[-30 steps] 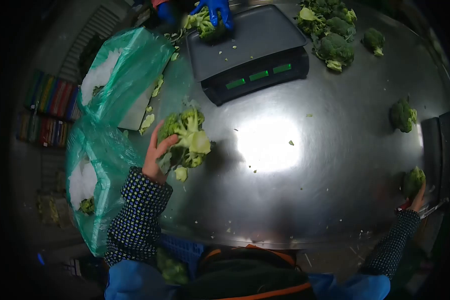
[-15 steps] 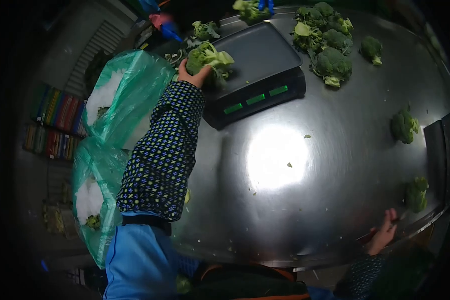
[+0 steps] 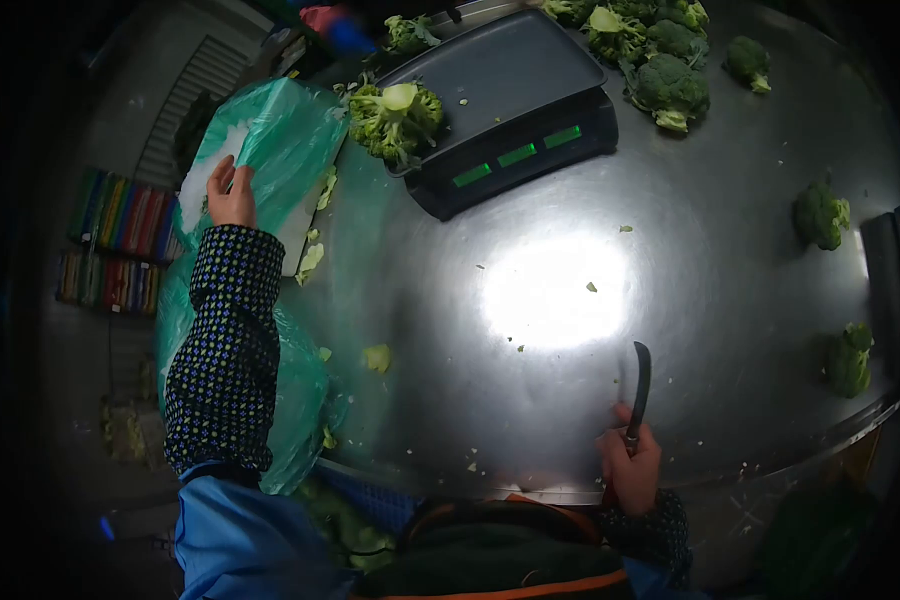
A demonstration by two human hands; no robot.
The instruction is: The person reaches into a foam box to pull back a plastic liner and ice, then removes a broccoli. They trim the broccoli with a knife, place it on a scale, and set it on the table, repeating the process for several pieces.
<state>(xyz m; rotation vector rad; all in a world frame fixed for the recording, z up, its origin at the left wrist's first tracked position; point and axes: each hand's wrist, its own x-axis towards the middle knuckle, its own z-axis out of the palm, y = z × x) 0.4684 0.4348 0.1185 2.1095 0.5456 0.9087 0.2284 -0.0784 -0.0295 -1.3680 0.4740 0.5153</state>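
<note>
My left hand (image 3: 232, 198) is at the mouth of a green plastic bag (image 3: 295, 130) with white ice-like material inside. Its fingers are apart and appear to hold nothing; whether they touch the bag's edge is hard to tell. My right hand (image 3: 632, 468) grips a knife with a dark curved blade (image 3: 643, 385), pointing away from me over the metal table near its front edge. A broccoli head (image 3: 395, 118), stem up, rests at the left end of the grey weighing scale (image 3: 510, 75), whose green displays are lit.
Several broccoli heads (image 3: 670, 88) are piled behind the scale's right side. Others lie along the right of the metal table (image 3: 710, 300). Leaf scraps (image 3: 376, 358) are scattered about. A second green bag (image 3: 295, 400) is at the left, near shelved coloured packets (image 3: 130, 215).
My left hand has let go of the broccoli by the scale and moved left to the bag. My right hand has come leftward, its knife now plain. A blue-gloved hand holding broccoli has left the top.
</note>
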